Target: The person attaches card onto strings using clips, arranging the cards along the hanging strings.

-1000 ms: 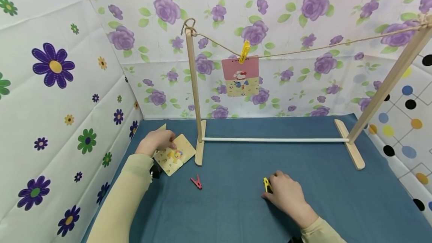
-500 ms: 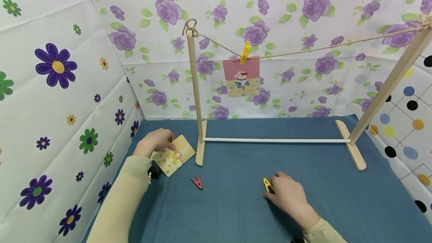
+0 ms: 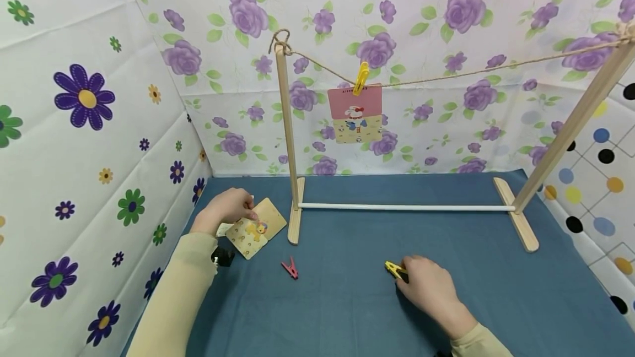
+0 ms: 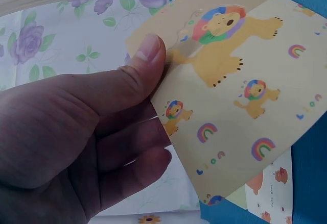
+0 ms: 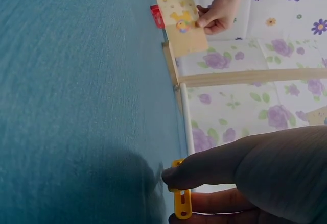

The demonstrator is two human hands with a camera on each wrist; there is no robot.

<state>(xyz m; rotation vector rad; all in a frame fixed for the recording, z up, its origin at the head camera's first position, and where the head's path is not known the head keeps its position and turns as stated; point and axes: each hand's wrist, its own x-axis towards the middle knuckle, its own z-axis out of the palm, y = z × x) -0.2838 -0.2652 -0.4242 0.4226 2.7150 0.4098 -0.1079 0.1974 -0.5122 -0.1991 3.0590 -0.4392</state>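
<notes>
A blue-covered bench is filling the lower half of the head view, and a wooden stand is rising from it, stretching a cord across the upper part. A pink and cream card is hanging from this cord under a yellow peg, left of the upper centre. The lion card is lying tilted at centre left, just beside the stand's left foot; it is showing a peach half and a cream half, a large orange lion with a rainbow mane, and smaller lions and rainbows. In the left wrist view, a white card with small bears is peeping out beneath it. The yellow clip is sitting at lower centre right, showing an oblong slot and a small hole in the right wrist view. A pinkish red clip is lying at lower centre.

The left arm is reaching up from the bottom left, its pale sleeve slanting inward; the right arm is entering from the bottom right, pointing up and left.

The left hand is gripping the lion card by its edge, its thumb pressing the printed face while the lower fingers are curling behind. The right hand is pinching the yellow clip between thumb and fingers.
</notes>
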